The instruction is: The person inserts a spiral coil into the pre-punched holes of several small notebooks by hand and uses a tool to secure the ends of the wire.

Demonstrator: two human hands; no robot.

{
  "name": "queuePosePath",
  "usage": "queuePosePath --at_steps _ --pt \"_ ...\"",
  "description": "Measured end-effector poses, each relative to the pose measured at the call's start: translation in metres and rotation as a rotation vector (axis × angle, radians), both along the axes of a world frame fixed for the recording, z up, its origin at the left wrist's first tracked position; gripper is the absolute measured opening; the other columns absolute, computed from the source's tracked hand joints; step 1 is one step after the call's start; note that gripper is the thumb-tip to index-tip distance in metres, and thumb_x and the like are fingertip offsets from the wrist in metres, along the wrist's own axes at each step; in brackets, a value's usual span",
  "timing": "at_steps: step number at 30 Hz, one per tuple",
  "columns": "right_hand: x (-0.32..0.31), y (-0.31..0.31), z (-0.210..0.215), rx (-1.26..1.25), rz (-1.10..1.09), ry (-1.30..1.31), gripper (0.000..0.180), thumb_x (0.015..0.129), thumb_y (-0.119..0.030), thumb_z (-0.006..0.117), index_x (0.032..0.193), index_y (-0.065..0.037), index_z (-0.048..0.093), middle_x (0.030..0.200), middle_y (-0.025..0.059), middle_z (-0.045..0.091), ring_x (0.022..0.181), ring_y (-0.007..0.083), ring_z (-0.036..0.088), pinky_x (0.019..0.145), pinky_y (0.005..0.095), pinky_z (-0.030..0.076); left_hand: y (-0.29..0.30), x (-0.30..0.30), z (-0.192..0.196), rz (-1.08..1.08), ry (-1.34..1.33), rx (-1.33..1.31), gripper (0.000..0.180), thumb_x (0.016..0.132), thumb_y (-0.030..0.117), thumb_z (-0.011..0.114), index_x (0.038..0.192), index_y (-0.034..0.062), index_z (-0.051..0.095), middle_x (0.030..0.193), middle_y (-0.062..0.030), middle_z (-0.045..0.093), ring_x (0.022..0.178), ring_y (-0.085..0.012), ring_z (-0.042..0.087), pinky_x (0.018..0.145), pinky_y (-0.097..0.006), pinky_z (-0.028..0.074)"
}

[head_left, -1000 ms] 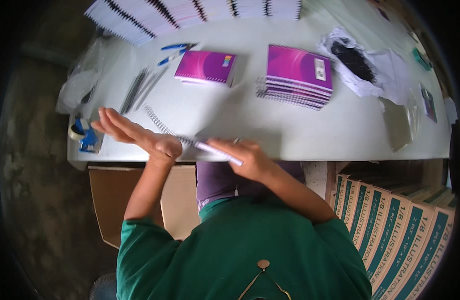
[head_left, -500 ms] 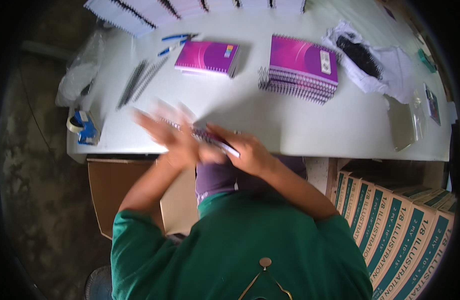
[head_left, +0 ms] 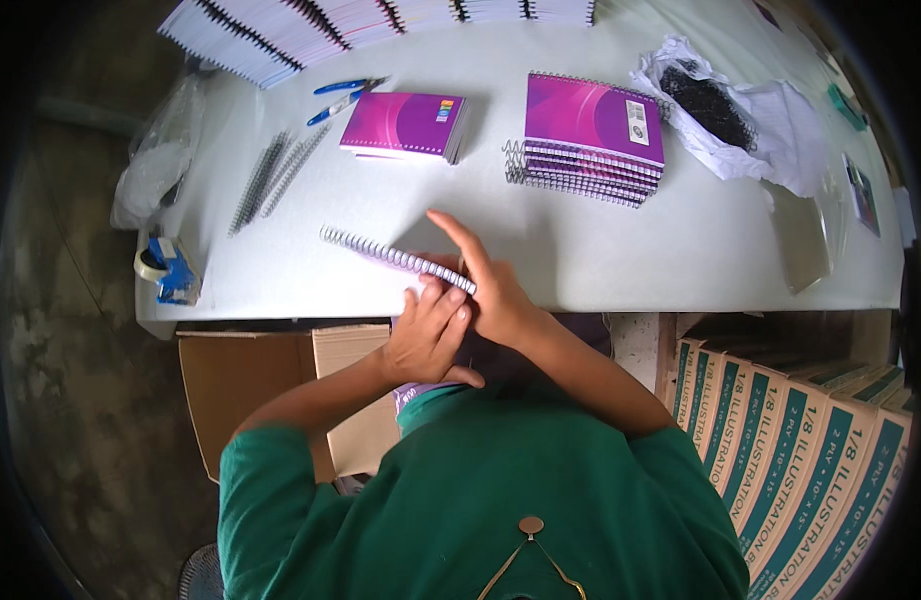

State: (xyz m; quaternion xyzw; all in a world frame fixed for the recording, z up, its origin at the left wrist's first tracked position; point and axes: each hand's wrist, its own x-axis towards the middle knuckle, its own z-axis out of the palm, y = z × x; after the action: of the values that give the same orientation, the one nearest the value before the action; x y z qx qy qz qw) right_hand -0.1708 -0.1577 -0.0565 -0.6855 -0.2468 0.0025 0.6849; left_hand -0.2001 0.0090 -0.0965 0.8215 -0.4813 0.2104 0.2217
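Note:
A spiral notebook (head_left: 380, 258) is tilted above the near part of the table, its wire coil along the upper edge and sticking out past the cover at the far left end. My right hand (head_left: 502, 305) grips its right end, with one finger stretched up and away. Against the notebook's near side rest the fingers of my left hand (head_left: 425, 335), its thumb spread apart. Beyond lie a small stack of purple notebooks (head_left: 400, 122) without visible coils and a taller stack of coiled purple notebooks (head_left: 590, 125).
Loose wire coils (head_left: 270, 180) and blue-handled pliers (head_left: 345, 100) lie at the left, near a blue tape dispenser (head_left: 175, 270). Black coils (head_left: 708, 108) sit in white wrapping at the right. Bound books (head_left: 280, 35) line the far edge. Cartons (head_left: 780, 440) and an open box (head_left: 245, 385) stand below.
My left hand has swept from the coil's far left part down to the notebook's near right end. The notebook stays in my right hand, whose finger has lifted.

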Motion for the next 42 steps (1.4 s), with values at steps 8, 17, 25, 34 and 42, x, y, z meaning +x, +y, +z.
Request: queuePosePath --at_steps 8,17,25,34,42 --pt "0.003 -0.002 -0.012 0.015 -0.064 -0.1 0.081 0.081 -0.004 0.061 0.142 -0.011 0.009 0.098 0.0228 0.061 0.089 0.0394 0.062 0.077 0.0413 0.05 -0.026 0.018 0.069 0.255 0.119 0.11 0.059 0.086 0.047 0.051 0.128 0.0051 0.047 0.13 -0.0128 0.047 0.124 -0.03 0.04 0.105 -0.047 0.019" --pt "0.01 -0.004 -0.006 0.038 -0.055 -0.034 0.087 0.08 0.005 0.057 0.142 -0.01 -0.003 0.099 0.0252 0.06 0.09 0.0399 0.061 0.077 0.0439 0.048 -0.026 0.046 0.125 0.156 0.377 0.163 0.026 0.077 0.011 0.069 0.101 0.0086 0.06 0.101 -0.0054 0.062 0.094 -0.0218 0.057 0.083 -0.035 0.036" --pt "0.008 -0.015 0.003 -0.058 -0.012 0.065 0.083 0.083 0.003 0.055 0.142 -0.009 -0.002 0.096 0.0247 0.061 0.092 0.0402 0.061 0.079 0.0432 0.048 -0.031 0.056 0.142 0.125 0.326 0.261 0.024 0.067 0.016 0.074 0.088 0.0118 0.064 0.081 -0.0009 0.062 0.084 -0.0189 0.059 0.08 -0.036 0.038" --pt "0.049 -0.118 0.08 0.184 -0.329 -0.393 0.018 0.086 -0.005 0.055 0.104 -0.001 0.054 0.103 0.0138 0.062 0.106 0.0222 0.054 0.097 0.0335 0.037 -0.081 0.114 0.178 0.244 -0.188 -0.175 0.023 0.064 0.019 0.076 0.084 0.012 0.066 0.082 -0.0027 0.061 0.079 -0.0213 0.058 0.065 -0.033 0.044" --pt "0.062 -0.156 0.007 -0.002 -0.669 -0.169 0.059 0.089 -0.02 0.043 0.141 0.0 0.024 0.146 0.0207 0.024 0.137 0.0307 0.02 0.111 0.037 0.015 -0.15 0.117 0.069 0.345 0.169 -0.697 0.038 0.073 0.019 0.076 0.105 0.0045 0.061 0.1 -0.0116 0.059 0.095 -0.0236 0.056 0.082 -0.033 0.046"
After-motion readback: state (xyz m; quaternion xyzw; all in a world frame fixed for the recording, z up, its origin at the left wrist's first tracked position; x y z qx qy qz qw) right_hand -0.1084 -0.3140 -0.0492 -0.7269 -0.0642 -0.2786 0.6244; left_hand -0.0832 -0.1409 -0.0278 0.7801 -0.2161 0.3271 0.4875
